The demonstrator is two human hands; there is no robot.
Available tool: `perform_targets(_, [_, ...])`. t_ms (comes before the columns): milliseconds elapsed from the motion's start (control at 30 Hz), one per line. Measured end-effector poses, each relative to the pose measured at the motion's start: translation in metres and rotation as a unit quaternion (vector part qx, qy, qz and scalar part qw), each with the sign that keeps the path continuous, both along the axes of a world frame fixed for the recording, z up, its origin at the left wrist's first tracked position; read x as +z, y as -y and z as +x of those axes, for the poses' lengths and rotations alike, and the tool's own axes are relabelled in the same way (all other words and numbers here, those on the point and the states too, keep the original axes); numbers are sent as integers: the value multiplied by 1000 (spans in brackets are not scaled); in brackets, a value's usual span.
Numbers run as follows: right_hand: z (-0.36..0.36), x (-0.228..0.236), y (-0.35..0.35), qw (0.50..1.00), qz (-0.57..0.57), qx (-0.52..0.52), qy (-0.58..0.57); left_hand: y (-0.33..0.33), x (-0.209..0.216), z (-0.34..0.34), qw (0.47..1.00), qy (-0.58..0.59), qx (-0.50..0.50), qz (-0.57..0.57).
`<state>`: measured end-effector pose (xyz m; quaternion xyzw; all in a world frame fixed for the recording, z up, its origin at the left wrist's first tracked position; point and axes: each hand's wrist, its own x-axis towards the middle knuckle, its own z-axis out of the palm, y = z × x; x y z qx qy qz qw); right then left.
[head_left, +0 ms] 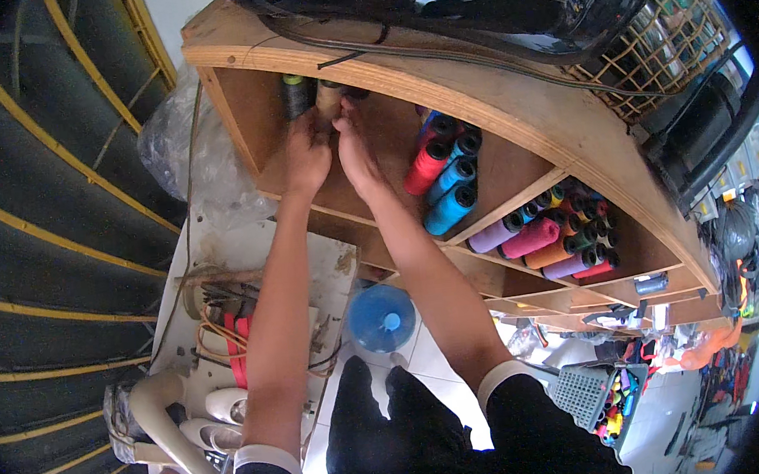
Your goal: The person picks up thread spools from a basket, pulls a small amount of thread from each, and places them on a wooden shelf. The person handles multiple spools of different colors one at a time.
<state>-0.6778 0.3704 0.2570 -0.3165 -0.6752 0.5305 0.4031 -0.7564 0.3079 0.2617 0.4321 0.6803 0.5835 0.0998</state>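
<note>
Both my arms reach up into the top left compartment of a wooden shelf (233, 114). Between my left hand (308, 157) and my right hand (357, 153) stands a tan thread spool (329, 99), and the fingers of both close around its lower part. Some fingertips are hidden behind it or in shadow. Just left of it, a dark grey thread spool (296, 98) with a yellow-green top stands against the compartment's back. Farther right in the same compartment lie stacked red thread spools (426, 168) and blue thread spools (452, 209), ends facing out.
Thread spools of several colours (529, 239) fill the neighbouring compartment. A black machine (450, 14) and a wire basket (652, 51) sit on the shelf top. A white sewing machine (165, 418) is lower left. A blue water jug (380, 318) and a grey crate (583, 395) stand below.
</note>
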Motion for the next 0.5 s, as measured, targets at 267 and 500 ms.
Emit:
perform_targets(267, [97, 38, 156, 998, -42, -34, 30, 98, 54, 64, 985, 57, -151, -64])
perform_targets(500, [113, 18, 174, 990, -14, -143, -14, 79, 21, 91, 948, 154, -273, -56])
